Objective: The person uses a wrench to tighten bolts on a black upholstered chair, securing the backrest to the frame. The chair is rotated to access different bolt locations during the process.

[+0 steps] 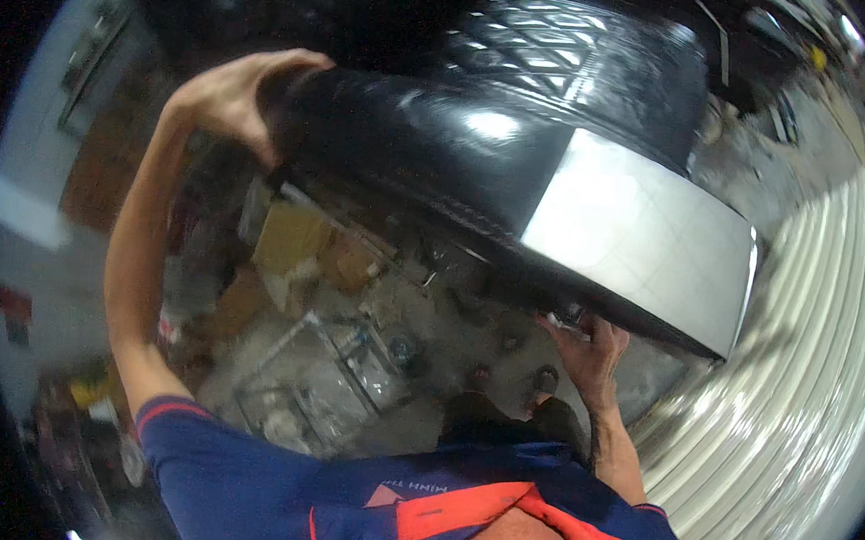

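Note:
In front of me, tilted down to the right, is a large black upholstered seat (402, 127) with a glossy, leather-like cover. A pale, smooth panel (646, 235) covers its right end, and a diamond-stitched padded part (528, 46) rises behind it. My left hand (239, 101) wraps round the seat's left end, fingers over the top and thumb lower down. Below the bottom edge, right of the middle, my right hand (592, 356) is closed with its fingers up against the underside. A small shiny bit shows at those fingertips, too blurred to name.
A metal frame (316, 362) stands on the floor below, near my feet (545, 383). Cardboard (289, 240) and scraps lie to its left. Pale ribbed sheeting (800, 326) runs along the right side, close to the seat's right end. Dark bulky shapes fill the far left.

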A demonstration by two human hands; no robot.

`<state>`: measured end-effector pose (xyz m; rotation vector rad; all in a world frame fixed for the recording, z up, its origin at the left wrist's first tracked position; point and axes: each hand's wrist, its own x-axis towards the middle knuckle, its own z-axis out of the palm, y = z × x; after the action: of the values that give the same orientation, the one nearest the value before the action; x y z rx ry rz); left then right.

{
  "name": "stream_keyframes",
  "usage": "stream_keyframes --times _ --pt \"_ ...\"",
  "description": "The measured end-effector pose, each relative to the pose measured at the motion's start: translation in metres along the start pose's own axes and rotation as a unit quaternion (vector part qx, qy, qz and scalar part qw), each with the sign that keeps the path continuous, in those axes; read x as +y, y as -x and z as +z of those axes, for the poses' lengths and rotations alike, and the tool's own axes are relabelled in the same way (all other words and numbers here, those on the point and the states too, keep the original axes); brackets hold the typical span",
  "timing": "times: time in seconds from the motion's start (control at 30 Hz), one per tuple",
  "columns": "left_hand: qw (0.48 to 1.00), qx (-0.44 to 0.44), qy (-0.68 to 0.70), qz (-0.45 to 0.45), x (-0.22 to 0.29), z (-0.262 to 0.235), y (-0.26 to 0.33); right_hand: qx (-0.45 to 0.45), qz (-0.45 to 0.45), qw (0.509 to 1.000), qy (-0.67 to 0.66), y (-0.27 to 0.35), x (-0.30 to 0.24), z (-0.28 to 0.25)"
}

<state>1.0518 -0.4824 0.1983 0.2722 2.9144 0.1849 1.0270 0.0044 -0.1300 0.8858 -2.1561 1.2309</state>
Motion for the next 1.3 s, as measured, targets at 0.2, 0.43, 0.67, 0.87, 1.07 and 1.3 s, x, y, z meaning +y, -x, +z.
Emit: stream_keyframes --times 0.2,0.43,0.67,0.87,1.07,1.3 --pt "0.995 0.053 0.077 0.033 0.003 0.012 -0.003 -0.007 0.082 0.993 -0.084 0.012 0.02 0.001" --pt "0.993 0.11 0.009 0.048 0.022 0.033 -0.004 -0.034 0.092 0.994 0.036 0.011 0.074 -0.02" --pt "0.985 0.147 0.061 0.073 0.093 0.055 -0.015 0.027 0.221 0.975 -0.028 -0.021 0.104 -0.044" --pt "0.987 0.087 0.133 -0.004 0.113 0.045 -0.031 0.094 0.297 0.925 -0.215 0.009 0.01 -0.028" --pt "0.977 0.14 0.161 -0.03 0.079 0.065 -0.019 -0.214 0.229 0.822 -0.476 0.051 -0.122 0.021" --pt "0.948 0.231 0.211 -0.061 0.063 0.073 -0.011 -0.088 0.391 0.56 -0.725 -0.02 -0.157 0.024"
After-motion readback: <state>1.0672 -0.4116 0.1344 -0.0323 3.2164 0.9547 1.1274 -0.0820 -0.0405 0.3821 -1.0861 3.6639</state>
